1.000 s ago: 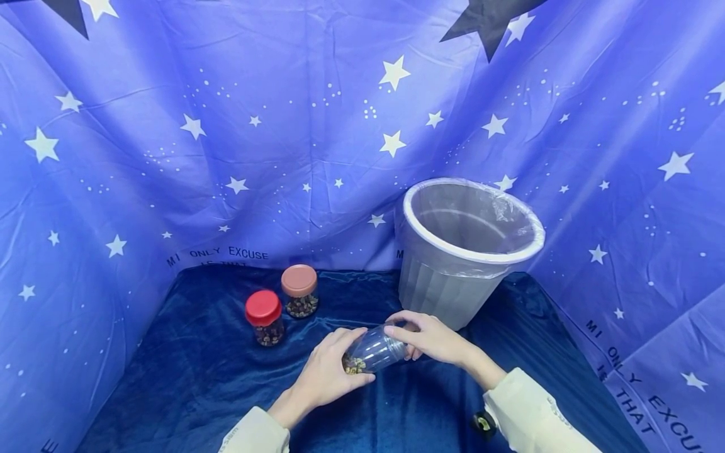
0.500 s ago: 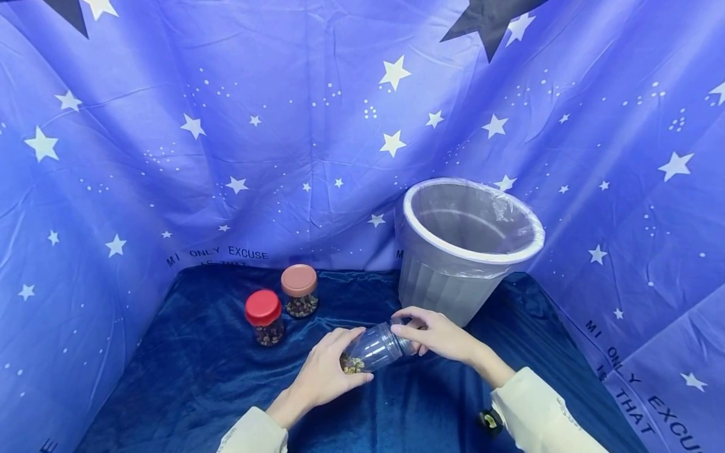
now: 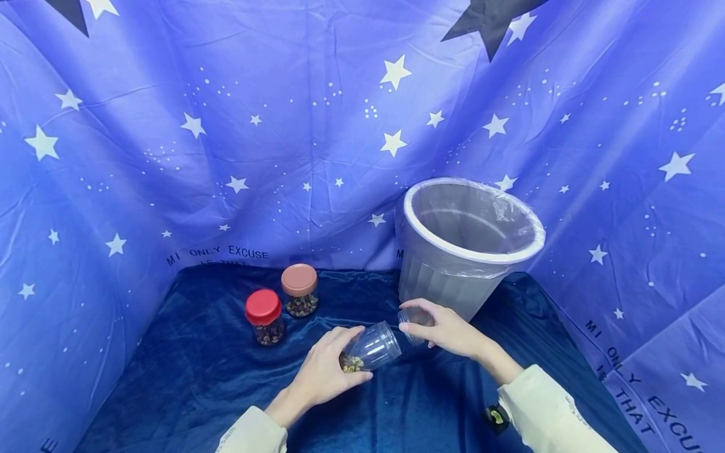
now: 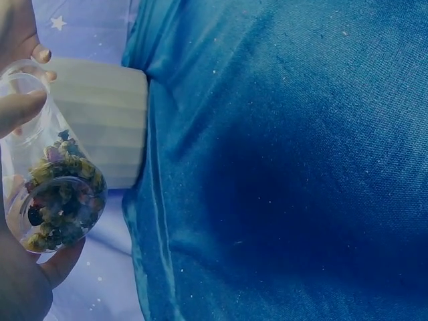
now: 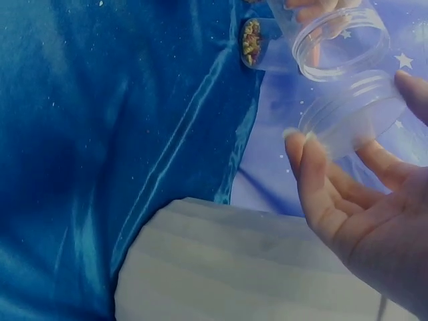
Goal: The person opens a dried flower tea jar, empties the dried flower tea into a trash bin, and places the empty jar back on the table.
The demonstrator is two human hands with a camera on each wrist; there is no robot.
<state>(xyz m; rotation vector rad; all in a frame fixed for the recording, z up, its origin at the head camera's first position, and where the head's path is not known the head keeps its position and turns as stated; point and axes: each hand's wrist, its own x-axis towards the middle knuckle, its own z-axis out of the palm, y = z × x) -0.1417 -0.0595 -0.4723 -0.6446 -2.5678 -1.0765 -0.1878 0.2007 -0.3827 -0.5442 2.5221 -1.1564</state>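
Note:
A clear plastic jar [image 3: 374,346] lies tilted in my left hand [image 3: 324,368], its uncovered mouth pointing right and up. Dried flower-like pieces [image 4: 63,194] are gathered at the jar's bottom end. My right hand [image 3: 444,328] pinches a clear lid [image 5: 354,114] between thumb and fingers, a short gap away from the jar's rim. Left of the hands stand two lidded jars with dark dried contents: a red-lidded jar [image 3: 265,316] and, just behind it, a pink-lidded jar [image 3: 300,289].
Behind the right hand stands a grey trash bin [image 3: 442,286] lined with a clear bag. Dark blue cloth [image 3: 198,377] covers the table. A blue star-printed curtain [image 3: 311,126] encloses the back and sides.
The lid has come off the jar's mouth. My right hand has moved right and slightly up with it, while my left hand and the jar have barely shifted.

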